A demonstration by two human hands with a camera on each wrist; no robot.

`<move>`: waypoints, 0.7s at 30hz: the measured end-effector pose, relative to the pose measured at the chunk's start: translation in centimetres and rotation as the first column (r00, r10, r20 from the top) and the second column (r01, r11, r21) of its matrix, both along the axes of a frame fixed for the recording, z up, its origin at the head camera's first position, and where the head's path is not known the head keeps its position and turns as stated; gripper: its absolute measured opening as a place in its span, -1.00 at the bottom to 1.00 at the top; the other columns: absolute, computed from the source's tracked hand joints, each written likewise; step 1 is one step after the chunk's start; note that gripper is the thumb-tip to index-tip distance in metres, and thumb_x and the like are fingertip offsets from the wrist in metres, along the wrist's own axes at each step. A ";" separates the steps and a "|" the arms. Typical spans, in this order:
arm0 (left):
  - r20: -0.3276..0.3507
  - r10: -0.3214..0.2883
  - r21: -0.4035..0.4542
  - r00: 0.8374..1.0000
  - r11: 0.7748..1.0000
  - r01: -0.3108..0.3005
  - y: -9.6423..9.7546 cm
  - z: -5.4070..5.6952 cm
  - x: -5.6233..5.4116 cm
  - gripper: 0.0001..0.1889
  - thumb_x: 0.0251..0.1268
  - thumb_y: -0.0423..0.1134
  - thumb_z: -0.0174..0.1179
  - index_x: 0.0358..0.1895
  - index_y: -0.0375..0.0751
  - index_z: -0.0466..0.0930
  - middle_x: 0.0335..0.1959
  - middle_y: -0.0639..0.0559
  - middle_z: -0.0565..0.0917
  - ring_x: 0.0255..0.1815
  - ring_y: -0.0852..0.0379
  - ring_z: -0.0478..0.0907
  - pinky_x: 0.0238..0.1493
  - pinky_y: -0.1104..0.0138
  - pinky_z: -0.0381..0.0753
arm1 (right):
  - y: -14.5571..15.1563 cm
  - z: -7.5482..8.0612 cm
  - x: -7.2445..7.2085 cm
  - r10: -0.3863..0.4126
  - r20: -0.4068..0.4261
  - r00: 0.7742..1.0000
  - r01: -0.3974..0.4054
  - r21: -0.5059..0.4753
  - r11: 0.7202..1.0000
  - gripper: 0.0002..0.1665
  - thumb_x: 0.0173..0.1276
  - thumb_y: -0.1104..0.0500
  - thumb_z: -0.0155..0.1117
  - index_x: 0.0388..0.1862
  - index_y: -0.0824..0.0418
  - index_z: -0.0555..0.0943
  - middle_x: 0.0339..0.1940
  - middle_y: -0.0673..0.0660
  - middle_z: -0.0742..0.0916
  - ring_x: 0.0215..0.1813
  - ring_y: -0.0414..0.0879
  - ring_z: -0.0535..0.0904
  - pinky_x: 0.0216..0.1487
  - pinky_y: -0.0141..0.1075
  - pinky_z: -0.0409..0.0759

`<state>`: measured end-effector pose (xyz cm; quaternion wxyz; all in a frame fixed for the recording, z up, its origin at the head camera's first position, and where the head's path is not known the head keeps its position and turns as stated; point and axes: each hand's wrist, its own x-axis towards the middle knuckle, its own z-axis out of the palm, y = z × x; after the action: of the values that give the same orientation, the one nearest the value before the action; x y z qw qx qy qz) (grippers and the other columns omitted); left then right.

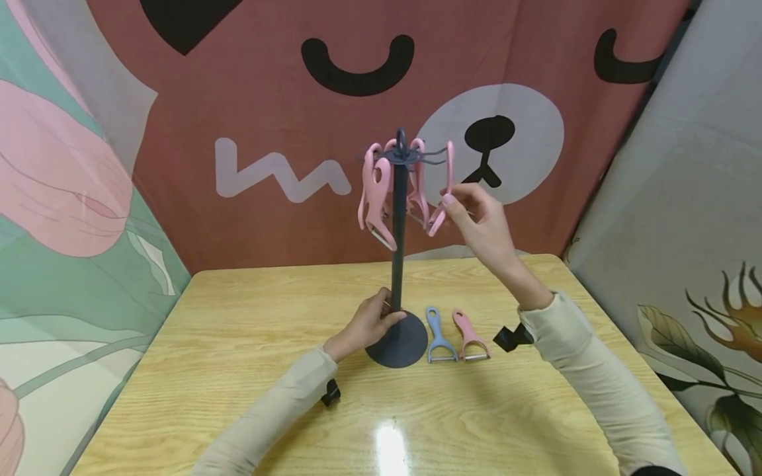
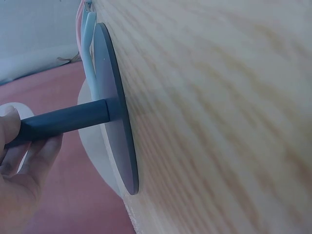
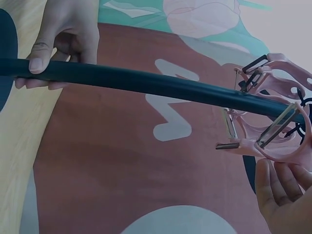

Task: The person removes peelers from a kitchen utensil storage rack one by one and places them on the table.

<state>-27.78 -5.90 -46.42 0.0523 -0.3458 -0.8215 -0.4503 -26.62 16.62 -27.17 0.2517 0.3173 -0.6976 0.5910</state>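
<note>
A dark stand with a round base (image 1: pixel 401 350) and an upright pole (image 1: pixel 397 264) stands on the table. Low on that pole, my left hand (image 1: pixel 364 325) grips it with thumb and fingers, as the left wrist view also shows. Several pink peelers (image 1: pixel 378 198) hang from hooks around the stand's top. My right hand (image 1: pixel 489 231) pinches another pink peeler (image 1: pixel 450 162) at the right side, its handle loop at a hook's end. In the right wrist view, the fingers (image 3: pixel 280 183) of that hand touch the peeler, whose exact seating on the hook is unclear.
Right of the base, a blue peeler (image 1: pixel 436 330) and a pink peeler (image 1: pixel 467 330) lie on the wooden table (image 1: pixel 250 344), blades toward me. A printed bear curtain (image 1: pixel 268 231) hangs behind the table, with patterned cloths at both sides.
</note>
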 end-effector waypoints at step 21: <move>0.021 -0.009 0.004 1.000 1.000 0.009 0.0 -0.1 -0.1 -0.77 0.40 -0.29 0.23 -0.03 -0.28 0.42 -0.20 -0.07 0.65 -0.26 0.08 0.68 -0.27 0.37 0.66 | 0.8 -0.9 -0.1 -0.016 0.057 0.998 0.013 0.044 0.999 -0.74 0.47 0.45 0.09 0.08 0.51 0.51 -0.26 0.43 0.65 -0.34 -0.18 0.65 -0.26 -0.39 0.65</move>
<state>-27.84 -5.87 -46.53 0.0422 -0.3447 -0.8195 -0.4560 -26.73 17.41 -28.11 0.2288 0.3006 -0.7195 0.5828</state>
